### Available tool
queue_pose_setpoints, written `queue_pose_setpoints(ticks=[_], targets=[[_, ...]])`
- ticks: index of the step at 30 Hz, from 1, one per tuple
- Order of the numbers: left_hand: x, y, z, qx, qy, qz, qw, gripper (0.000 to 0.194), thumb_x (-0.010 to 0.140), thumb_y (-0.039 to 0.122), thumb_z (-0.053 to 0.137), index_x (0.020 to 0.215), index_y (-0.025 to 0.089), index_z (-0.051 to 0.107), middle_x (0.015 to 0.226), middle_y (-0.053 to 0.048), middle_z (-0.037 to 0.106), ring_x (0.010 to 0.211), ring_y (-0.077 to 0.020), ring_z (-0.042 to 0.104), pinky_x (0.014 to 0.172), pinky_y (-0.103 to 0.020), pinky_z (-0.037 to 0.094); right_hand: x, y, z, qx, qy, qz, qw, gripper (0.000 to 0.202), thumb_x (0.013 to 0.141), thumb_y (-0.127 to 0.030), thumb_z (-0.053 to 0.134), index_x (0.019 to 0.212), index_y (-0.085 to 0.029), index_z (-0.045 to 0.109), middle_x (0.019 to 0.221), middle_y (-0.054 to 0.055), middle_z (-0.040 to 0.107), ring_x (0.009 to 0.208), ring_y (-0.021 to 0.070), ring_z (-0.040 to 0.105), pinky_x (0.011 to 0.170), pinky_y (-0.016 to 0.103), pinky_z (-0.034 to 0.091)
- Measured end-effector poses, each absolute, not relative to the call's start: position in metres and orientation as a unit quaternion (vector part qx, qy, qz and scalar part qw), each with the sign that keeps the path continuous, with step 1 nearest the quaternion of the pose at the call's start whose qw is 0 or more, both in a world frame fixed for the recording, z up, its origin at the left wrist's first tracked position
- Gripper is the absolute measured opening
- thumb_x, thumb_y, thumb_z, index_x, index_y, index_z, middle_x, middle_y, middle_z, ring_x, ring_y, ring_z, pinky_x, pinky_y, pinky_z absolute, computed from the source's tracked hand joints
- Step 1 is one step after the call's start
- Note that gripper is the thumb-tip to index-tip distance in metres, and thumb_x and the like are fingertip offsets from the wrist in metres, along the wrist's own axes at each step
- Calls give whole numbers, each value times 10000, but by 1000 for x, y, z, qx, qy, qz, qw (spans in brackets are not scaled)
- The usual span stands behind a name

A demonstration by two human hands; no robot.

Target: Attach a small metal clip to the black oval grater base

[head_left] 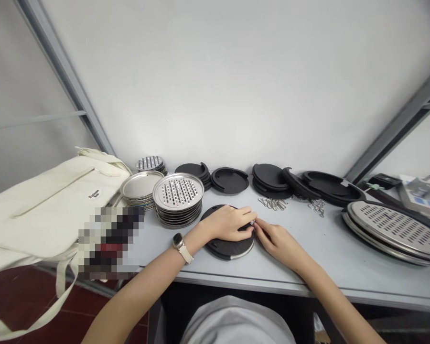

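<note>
A round black plastic disc (225,249) lies near the front edge of the table, with a strip of bright metal showing along its lower right rim. My left hand (230,223) is laid across it, fingers bent and gripping toward its right rim. At that rim, my right hand (276,242) pinches with thumb and fingertips. Something small and shiny shows between the two hands, too little of it to name. To the left of the disc stands a stack of round metal grater plates (178,196). Behind my right hand lie several wire clips (273,204).
Plain metal discs (142,185) and another grater stack (151,163) stand back left. Black round holders (230,180) line the wall. Large slotted metal plates (397,229) lie right, more wire clips (317,206) in between. A cream bag (53,205) covers the left end.
</note>
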State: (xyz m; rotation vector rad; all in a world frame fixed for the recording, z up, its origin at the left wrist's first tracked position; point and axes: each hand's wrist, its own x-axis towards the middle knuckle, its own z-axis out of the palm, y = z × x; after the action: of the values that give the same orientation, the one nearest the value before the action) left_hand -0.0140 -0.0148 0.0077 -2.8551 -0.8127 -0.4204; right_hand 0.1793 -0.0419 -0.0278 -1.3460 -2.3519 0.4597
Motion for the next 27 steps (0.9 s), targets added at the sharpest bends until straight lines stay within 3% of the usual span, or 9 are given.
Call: queue_pose_setpoints(ticks=[18,27], targets=[[-13,-13,5,-949,-273,-139,68,168,894,332,424,939,186,494,903,-30,577,667,-148,575,539,-283,375,179,-43,-29,-483,-831,160,222,258,966,-340,290,774,-232,426,622,-3,563,518,165,532,542,258,343],[-13,-13,5,-952,-266,-137,66,177,913,331,403,956,186,495,913,-30,578,670,-146,574,548,-284,378,179,-43,-28,-475,-835,165,224,259,967,-333,280,802,-229,451,647,7,581,545,170,552,555,254,357]])
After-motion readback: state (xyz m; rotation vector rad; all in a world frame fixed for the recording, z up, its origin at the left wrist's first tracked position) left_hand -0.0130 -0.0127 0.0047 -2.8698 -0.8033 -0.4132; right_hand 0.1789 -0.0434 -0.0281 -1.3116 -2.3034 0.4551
